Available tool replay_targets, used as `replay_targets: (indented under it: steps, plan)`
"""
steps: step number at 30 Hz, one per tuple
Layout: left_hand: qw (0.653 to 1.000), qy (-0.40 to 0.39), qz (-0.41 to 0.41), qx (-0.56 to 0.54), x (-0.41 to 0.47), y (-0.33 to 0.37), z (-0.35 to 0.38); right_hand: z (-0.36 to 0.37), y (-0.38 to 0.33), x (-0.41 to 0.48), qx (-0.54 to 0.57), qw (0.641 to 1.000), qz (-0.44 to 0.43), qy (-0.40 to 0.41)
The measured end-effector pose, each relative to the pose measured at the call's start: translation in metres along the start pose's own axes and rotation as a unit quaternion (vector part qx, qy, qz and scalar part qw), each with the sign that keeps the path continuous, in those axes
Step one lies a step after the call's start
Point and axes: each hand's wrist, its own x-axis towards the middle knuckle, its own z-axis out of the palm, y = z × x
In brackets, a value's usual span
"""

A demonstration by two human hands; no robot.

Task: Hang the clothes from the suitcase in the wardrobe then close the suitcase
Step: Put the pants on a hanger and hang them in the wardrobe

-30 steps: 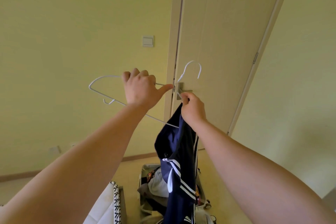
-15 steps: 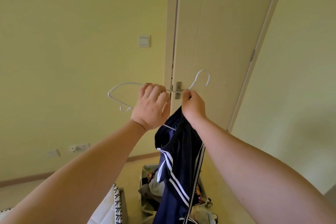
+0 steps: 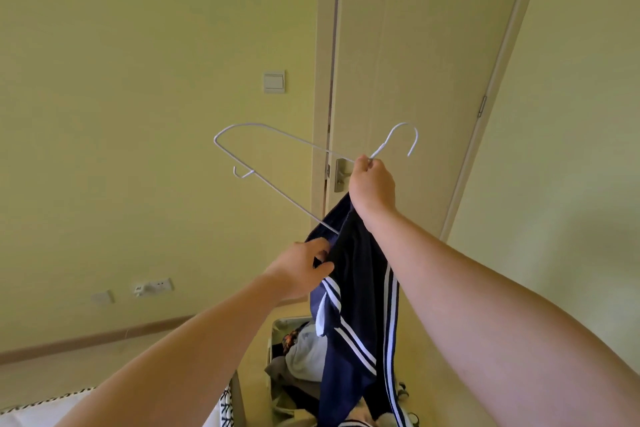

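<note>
Navy garment (image 3: 356, 288), white stripes, up in air, draped off wire hanger (image 3: 277, 163), dangling right over open suitcase (image 3: 273, 326) on floor. Right grip (image 3: 372, 184) clamped on hanger neck just under hook, top of fabric bunched beneath. Left grip (image 3: 301, 270) pinching fold of garment, near hanger's bottom bar. More clothes (image 3: 308, 354) piled in suitcase. Behind: door (image 3: 415, 62), handle (image 3: 341, 173), switch (image 3: 274, 81), socket (image 3: 154, 287) low on wall.

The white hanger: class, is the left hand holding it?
No: the left hand pinches the navy garment below, and only the right hand grips the white hanger by its neck.
</note>
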Motion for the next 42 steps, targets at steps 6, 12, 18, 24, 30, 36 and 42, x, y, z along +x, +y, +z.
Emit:
replay_targets:
  steps: [6,12,18,24,30,36,42]
  plan:
    - [0.996,-0.021,-0.054,-0.071,0.004,0.002,0.004,-0.012,0.002,0.007,-0.015,1.000,0.014,0.003]
    - [0.995,0.059,-0.086,0.001,0.009,-0.041,-0.052,-0.032,0.024,0.012,-0.092,0.994,0.059,0.028]
    - [0.964,0.070,0.010,0.258,0.013,-0.052,-0.093,-0.037,0.045,0.005,-0.171,0.984,0.043,0.020]
    - [0.962,0.112,0.032,0.248,0.010,-0.049,-0.112,-0.039,0.052,0.005,-0.186,0.979,0.081,0.030]
    - [0.939,0.140,0.080,0.304,0.008,-0.055,-0.122,-0.042,0.052,0.001,-0.162,0.978,0.125,0.031]
    - [0.926,0.123,0.055,0.353,0.002,-0.054,-0.119,-0.038,0.054,-0.001,-0.105,0.979,0.171,0.033]
    - [0.950,0.133,0.036,0.280,0.008,-0.051,-0.121,-0.039,0.055,0.000,-0.178,0.977,0.119,0.017]
